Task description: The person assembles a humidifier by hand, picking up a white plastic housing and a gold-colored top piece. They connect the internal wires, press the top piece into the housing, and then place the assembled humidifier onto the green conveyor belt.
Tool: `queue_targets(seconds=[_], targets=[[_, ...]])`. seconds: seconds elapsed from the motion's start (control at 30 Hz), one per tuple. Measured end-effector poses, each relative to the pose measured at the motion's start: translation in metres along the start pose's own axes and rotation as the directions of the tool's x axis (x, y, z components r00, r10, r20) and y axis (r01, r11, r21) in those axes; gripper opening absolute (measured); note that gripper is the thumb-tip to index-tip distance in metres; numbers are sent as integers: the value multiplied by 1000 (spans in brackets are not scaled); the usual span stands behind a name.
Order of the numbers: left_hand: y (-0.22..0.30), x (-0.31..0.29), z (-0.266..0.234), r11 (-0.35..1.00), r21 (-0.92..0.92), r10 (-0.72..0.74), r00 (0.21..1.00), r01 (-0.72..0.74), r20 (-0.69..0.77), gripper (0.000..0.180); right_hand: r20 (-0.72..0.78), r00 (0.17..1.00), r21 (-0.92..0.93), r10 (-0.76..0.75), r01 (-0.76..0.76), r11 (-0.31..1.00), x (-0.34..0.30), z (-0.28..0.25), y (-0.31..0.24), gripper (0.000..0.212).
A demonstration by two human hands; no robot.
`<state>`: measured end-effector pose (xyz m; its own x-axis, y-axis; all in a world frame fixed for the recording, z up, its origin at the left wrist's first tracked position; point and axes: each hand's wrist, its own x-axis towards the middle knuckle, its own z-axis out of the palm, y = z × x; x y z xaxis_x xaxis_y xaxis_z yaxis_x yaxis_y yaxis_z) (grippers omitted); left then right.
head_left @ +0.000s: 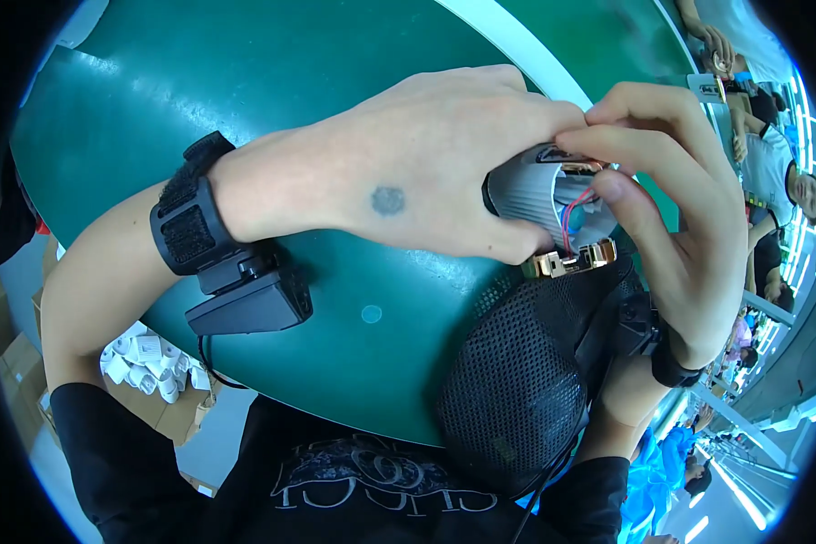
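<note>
My left hand (426,163) is closed around a grey ribbed cylindrical housing (523,192), held sideways above the green table. The housing's open end faces right. Red and blue wires (568,222) show inside that opening. A gold-coloured metal clip-like piece (573,260) sits at the housing's lower rim, just beyond my left thumb. My right hand (698,190) curls in from the right, its fingertips and thumb drawn together at the open end. What it pinches there, beside the wires and a copper-coloured edge, is too small to tell.
Below the hands is a black mesh item (517,372) at the front edge of the green table (245,100). A cardboard box (177,419) of white cylindrical parts stands low on the left. A pale curved strip (526,50) crosses the table's far side. Other people (771,163) are at the right.
</note>
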<state>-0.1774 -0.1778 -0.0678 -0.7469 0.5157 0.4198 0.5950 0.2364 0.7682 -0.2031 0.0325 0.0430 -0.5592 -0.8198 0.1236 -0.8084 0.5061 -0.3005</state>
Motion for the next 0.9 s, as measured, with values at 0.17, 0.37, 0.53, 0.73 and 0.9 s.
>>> queue_targets(seconds=[0.17, 0.37, 0.53, 0.73, 0.9], targets=[[12, 3, 13, 994, 67, 102, 980, -91, -169, 54, 9, 999, 119, 49, -50, 992, -4, 5, -1, 20], [19, -5, 12, 991, 95, -94, 995, 91, 36, 62, 28, 994, 166, 103, -106, 980, -11, 5, -4, 23], [19, -2, 5, 995, 87, -56, 998, 54, 29, 58, -15, 989, 160, 147, -143, 977, -9, 4, -8, 22], [18, -8, 4, 991, 112, -76, 996, 72, 38, 58, -38, 981, 108, 189, -184, 977, -8, 10, -19, 19], [17, -12, 8, 993, 96, -82, 994, 75, 66, 58, -16, 982, 96, 188, -185, 978, -16, 11, -24, 20]])
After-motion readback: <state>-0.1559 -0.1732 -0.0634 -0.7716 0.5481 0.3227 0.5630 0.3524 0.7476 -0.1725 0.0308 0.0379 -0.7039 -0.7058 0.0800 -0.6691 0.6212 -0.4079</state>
